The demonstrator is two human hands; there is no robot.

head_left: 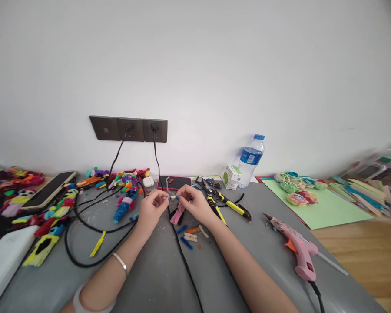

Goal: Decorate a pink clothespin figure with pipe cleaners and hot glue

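My left hand (154, 205) and my right hand (195, 203) meet over the grey table (156, 269). Both pinch the ends of one small pale stick piece (173, 198) with a blue tip, held between the fingertips. Just below the hands lies a pink clip-like piece (177, 214). Several short cut sticks (190, 234) in blue, orange and pale wood lie scattered on the table under my right wrist. A black cable (182, 256) runs toward me between my forearms.
A pink glue gun (299, 250) lies at the right. Yellow-handled cutters (224, 202) rest beside my right hand. Colourful stick figures (124, 187) crowd the left with a phone (48, 189). A water bottle (251, 160), a small carton (230, 176) and green paper (329, 204) sit behind.
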